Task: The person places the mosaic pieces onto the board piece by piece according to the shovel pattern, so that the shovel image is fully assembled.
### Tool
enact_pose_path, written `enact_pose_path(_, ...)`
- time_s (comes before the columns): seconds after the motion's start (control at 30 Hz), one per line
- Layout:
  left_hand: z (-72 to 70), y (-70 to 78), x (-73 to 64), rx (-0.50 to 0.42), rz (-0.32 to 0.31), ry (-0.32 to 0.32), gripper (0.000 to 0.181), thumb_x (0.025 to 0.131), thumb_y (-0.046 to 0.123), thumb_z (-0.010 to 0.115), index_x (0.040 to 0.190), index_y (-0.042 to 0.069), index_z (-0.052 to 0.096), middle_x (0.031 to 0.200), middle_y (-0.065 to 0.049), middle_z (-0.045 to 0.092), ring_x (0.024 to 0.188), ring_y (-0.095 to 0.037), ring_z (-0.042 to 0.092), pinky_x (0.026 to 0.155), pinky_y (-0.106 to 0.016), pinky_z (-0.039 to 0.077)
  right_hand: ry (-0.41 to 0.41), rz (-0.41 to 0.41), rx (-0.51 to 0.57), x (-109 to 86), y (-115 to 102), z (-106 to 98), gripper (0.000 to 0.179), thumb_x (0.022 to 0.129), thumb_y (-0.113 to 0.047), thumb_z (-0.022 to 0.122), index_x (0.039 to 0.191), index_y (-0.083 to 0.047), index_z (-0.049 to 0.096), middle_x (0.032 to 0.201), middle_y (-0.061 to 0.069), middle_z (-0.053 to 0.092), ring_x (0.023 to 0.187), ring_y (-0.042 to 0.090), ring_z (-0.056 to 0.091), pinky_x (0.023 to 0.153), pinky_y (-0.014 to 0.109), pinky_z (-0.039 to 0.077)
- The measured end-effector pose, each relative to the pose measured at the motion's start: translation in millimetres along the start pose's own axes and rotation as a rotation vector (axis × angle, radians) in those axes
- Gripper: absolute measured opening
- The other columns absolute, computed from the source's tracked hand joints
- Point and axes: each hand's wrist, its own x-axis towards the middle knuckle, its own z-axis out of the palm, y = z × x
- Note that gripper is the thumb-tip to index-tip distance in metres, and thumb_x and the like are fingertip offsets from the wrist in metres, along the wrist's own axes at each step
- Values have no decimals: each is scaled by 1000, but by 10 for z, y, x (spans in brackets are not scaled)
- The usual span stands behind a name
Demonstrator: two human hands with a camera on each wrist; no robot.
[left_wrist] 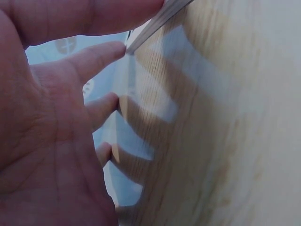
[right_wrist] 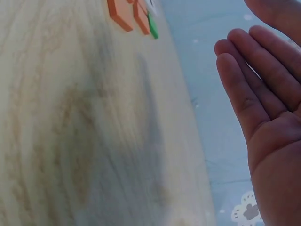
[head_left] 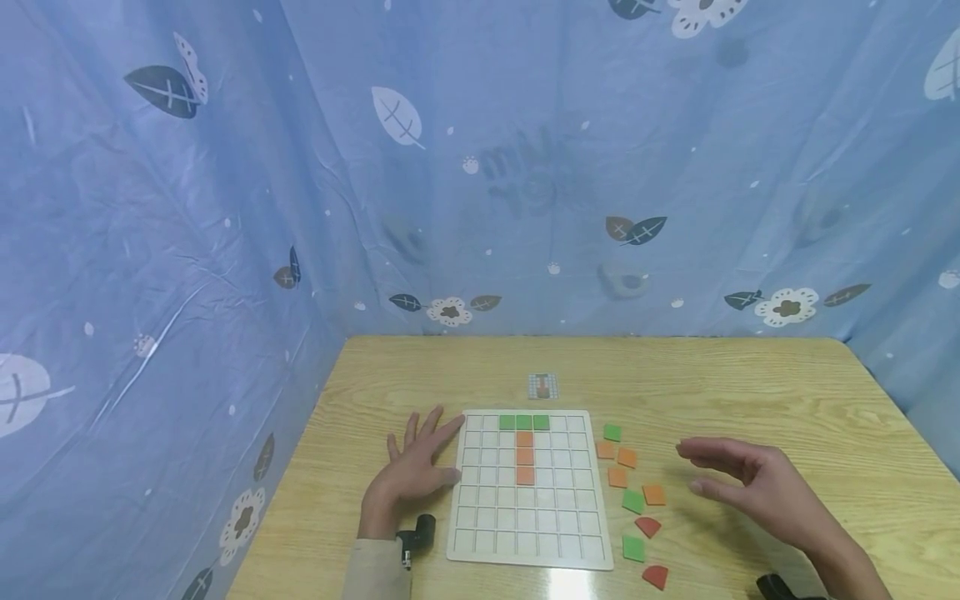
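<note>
A white grid board (head_left: 495, 521) lies flat on the table. Three green square tiles (head_left: 524, 422) form a row at its top, with three orange square tiles (head_left: 525, 457) in a column beneath the middle one. My left hand (head_left: 411, 468) touches the board's left edge with thumb and index finger, its fingers spread. In the left wrist view, the board's thin edge (left_wrist: 160, 23) meets those fingers. My right hand (head_left: 738, 475) hovers to the right of the loose tiles, fingers extended and holding nothing. The right wrist view shows its palm (right_wrist: 277, 136) and a few orange tiles (right_wrist: 120, 14).
Right of the board lie loose green tiles (head_left: 633, 548), orange tiles (head_left: 654, 495) and two red quarter-round pieces (head_left: 656, 577). A small printed pattern card (head_left: 543, 386) lies beyond the board. Blue patterned curtains (head_left: 525, 208) enclose the wooden table (head_left: 750, 383) behind and at the sides.
</note>
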Motion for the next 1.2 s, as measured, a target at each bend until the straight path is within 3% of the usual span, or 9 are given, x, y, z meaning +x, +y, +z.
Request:
enact_pose_path(0.57,6,-12,3,0,5,-8,93,82,21,73,170,24,43,184,-18,16,168,-53,-8,121,-86,-17,39,-41,22,-50,101,157,43,95,1,80,137,-2,73,128,5,81,117,-1,75,93,17,61)
enact_pose_path(0.83,5,-12,0,-6,5,-6,94,81,20,73,170,24,43,184,-18,16,169,-53,-8,121,-86,-17,9,-7,10,-9,131,206,43,94,-5,84,136,-4,75,129,10,81,118,-4,73,94,15,60)
enact_pose_path(1.2,13,-18,-3,-14,3,0,93,81,19,73,169,25,44,184,-17,17,169,-52,-8,121,-86,-17,-24,71,-26,-7,172,283,40,92,-17,87,131,-11,79,127,6,82,115,-5,73,91,13,59)
